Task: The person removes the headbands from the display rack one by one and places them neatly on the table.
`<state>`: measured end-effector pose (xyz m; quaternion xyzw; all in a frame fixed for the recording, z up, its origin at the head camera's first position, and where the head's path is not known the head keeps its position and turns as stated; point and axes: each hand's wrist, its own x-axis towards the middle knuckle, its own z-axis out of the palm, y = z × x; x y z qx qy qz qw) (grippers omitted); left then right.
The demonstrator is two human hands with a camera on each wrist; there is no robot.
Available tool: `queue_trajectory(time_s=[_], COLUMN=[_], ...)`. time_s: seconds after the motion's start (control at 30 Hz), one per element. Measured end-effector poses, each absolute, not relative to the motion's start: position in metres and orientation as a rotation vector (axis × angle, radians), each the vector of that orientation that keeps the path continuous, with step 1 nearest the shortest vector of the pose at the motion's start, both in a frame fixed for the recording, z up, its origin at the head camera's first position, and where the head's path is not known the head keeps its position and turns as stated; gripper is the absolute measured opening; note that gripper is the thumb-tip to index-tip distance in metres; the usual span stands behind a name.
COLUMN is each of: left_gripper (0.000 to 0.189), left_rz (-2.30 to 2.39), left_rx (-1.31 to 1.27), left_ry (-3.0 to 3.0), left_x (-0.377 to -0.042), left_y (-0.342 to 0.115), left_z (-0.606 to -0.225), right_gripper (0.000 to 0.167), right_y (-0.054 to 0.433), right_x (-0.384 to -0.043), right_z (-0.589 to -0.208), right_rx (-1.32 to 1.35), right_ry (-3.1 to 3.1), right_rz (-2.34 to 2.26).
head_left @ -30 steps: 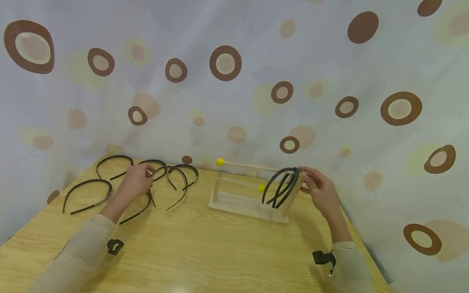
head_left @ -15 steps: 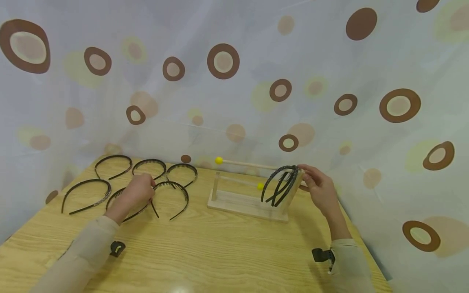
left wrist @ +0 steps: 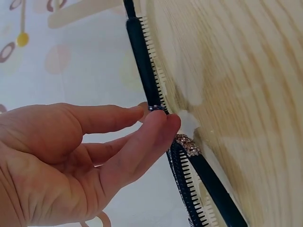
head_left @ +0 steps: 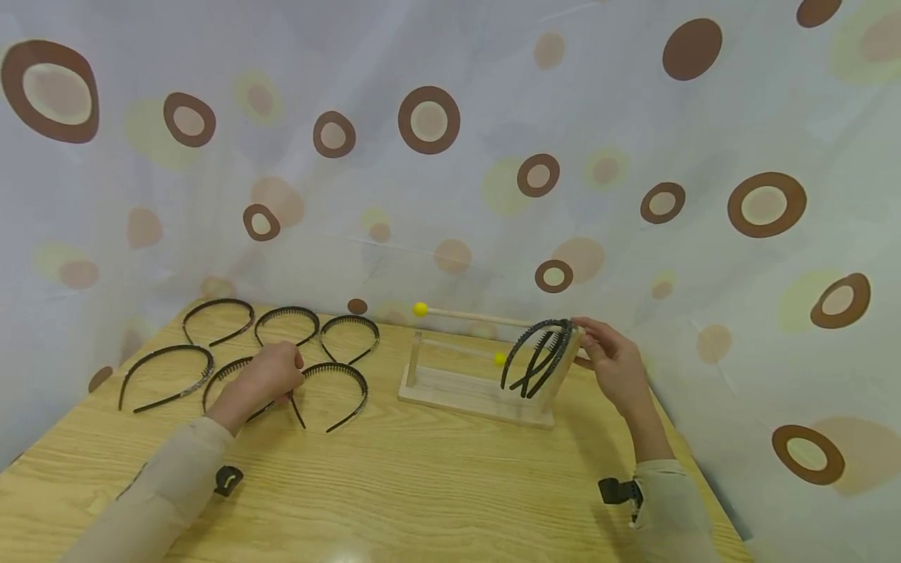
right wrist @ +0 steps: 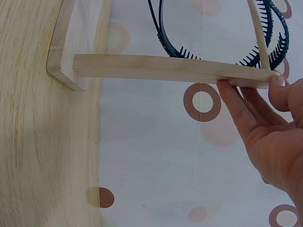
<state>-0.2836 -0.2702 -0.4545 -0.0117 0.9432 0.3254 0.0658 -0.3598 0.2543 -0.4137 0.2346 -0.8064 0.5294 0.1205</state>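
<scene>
In the head view my left hand (head_left: 267, 377) is at the left end of the front right toothed black headband (head_left: 338, 366), which lies on the table. The left wrist view shows thumb and fingertips pinching a dark headband (left wrist: 147, 71) near a sparkly patch. My right hand (head_left: 618, 369) holds the top of an upright on a wooden rack (head_left: 450, 387), thumb over the end and fingers against the post's side (right wrist: 156, 66). Several dark headbands (head_left: 563, 344) hang together from the rack's upper rod beside this upright.
Other headbands lie in two rows: a back left one (head_left: 224, 300), a back middle one (head_left: 288, 310), a back right one (head_left: 349, 318), a front left one (head_left: 169, 349) and a partly hidden front middle one (head_left: 232, 364). The rack's rods end in yellow balls (head_left: 420, 310). A patterned curtain (head_left: 450, 195) stands behind.
The left hand has lowered the front right headband from a raised, tilted position onto the table, moving slightly down and right. The right hand keeps its grip on the rack.
</scene>
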Motion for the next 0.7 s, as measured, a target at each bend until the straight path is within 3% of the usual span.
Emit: queue_trajectory(time_s=[0.43,0.7], left_gripper=[0.037,0.029], left_rz=[1.055,1.254], left_rx=[0.047,0.266], left_ry=[2.953,2.904], left_x=[-0.281,-0.27], left_y=[-0.259,-0.214], left_z=[-0.44,-0.42], right_gripper=[0.038,0.038], right_y=[0.256,0.257], right_x=[-0.361,-0.361], right_z=[-0.416,-0.415], right_rx=[0.7,0.718], right_ry=[-2.34,-2.332], right_rz=[1.569,1.588])
